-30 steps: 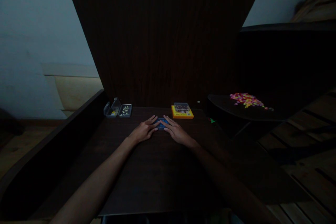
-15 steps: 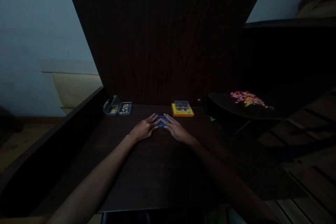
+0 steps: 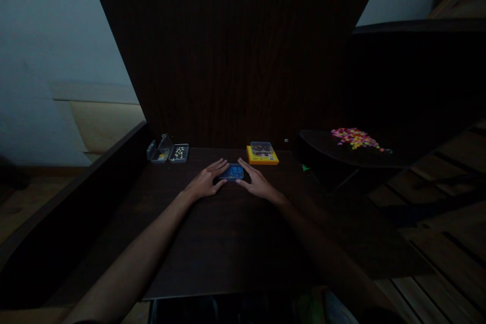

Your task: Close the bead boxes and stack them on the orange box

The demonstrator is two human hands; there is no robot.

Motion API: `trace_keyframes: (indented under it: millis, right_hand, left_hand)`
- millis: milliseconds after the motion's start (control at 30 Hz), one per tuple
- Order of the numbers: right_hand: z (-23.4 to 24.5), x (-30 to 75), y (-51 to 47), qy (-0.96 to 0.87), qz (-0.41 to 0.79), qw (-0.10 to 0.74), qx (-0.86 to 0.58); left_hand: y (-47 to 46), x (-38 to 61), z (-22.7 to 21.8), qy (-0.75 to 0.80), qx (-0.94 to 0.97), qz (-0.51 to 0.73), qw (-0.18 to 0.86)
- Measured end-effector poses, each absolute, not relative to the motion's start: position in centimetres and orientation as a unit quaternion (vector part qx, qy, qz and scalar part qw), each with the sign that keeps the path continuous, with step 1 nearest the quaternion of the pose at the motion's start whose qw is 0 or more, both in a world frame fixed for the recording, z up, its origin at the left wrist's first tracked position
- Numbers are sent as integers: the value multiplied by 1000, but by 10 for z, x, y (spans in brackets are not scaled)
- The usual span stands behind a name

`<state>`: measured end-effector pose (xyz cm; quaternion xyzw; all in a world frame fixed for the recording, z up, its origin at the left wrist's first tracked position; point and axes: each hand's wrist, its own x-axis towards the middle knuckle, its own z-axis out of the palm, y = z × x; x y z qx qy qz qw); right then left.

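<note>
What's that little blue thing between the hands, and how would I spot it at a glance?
Start at the dark wooden table and follow both arms to where the left hand and right hand meet. The small flat blue case lies between their fingertips. It is blue, unlike the orange-rimmed box behind it and the grey open case far left.

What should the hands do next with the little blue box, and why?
Probably pinch it by its sides and lift. The left hand and right hand lie flat on the table, flanking the blue box, fingertips at its edges, not gripping.
</note>
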<state>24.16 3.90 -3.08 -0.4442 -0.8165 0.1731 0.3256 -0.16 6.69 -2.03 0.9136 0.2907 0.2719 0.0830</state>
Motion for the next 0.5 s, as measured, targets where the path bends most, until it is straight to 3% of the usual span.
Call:
trace_keyframes:
  millis: [267,500]
  right_hand:
    - [-33,248,41,-778,213,335,-488]
    - [-33,246,43,-810,179,304,-468]
  left_hand:
    - [67,-13,-16,358,884,275,122]
    - [67,-12,-13,335,910,222,99]
